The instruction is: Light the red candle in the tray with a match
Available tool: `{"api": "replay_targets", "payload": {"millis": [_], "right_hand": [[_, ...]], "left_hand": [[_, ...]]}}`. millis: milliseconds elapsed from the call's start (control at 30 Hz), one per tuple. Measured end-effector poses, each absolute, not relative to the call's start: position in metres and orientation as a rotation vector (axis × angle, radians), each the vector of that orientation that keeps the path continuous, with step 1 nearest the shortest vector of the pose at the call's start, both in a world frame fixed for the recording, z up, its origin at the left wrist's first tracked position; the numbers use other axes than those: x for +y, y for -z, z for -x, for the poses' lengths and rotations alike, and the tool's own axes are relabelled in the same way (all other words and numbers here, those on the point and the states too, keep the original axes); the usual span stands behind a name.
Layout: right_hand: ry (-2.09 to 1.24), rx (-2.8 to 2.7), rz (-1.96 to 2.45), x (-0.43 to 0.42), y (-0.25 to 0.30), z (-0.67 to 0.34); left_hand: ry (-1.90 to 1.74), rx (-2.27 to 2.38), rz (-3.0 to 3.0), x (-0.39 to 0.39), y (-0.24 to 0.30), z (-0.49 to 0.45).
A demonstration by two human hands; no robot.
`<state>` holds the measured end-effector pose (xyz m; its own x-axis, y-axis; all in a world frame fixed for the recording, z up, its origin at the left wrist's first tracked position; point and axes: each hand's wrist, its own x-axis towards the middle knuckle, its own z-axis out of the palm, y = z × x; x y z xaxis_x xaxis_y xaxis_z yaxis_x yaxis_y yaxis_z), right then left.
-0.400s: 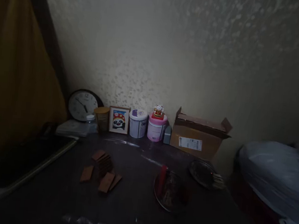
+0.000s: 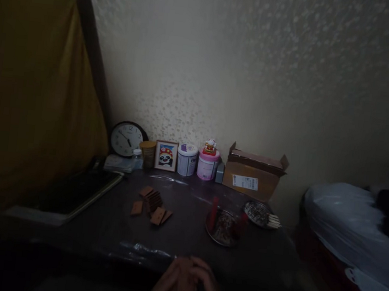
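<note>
At the bottom middle of the view, my left hand (image 2: 163, 285) and my right hand (image 2: 207, 283) are close together, fingers closed around a flat reddish-brown rectangular piece (image 2: 186, 276) held between them. It is dim there, so its details are hard to make out. Beyond them on the dark table lie several similar brown rectangular pieces (image 2: 157, 216), some overlapping in a row. Right of these stands a round plate (image 2: 213, 238) with dark, crumbly-looking contents and two red upright objects (image 2: 213, 214). Farther right is a second round plate (image 2: 247, 211) with pale sticks (image 2: 273, 221) at its edge.
Along the wall stand a clock (image 2: 125, 140), a framed panda picture (image 2: 166, 155), a white tub (image 2: 186, 160), a pink tub (image 2: 207, 165) bearing a cat figurine (image 2: 210, 146), and a cardboard box (image 2: 252, 174). A yellow curtain (image 2: 41, 78) hangs left; a plastic-wrapped bundle (image 2: 353, 218) lies right.
My hands have come into view at the bottom with the brown piece between them. The camera has tilted and shifted, so the table's things appear higher and the left-hand ones farther right.
</note>
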<state>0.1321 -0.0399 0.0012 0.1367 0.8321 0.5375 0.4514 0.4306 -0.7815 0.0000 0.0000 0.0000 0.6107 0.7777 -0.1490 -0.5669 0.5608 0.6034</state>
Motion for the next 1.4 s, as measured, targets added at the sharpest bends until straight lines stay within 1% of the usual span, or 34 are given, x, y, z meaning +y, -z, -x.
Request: {"api": "replay_targets", "payload": {"millis": [233,600,1400], "right_hand": [[-0.601,-1.523,1.205,-0.042,-0.014,-0.127],[-0.866,-1.281,1.169,-0.042,-0.017,-0.116],[-0.851,-1.235,1.191,-0.037,-0.006,-0.111]], "left_hand": [[-0.879,0.319,-0.500,-0.004,-0.007,-0.002],[-0.909,0.279,-0.444,0.001,0.004,-0.004],[-0.889,0.257,-0.405,-0.001,0.007,-0.006]]}}
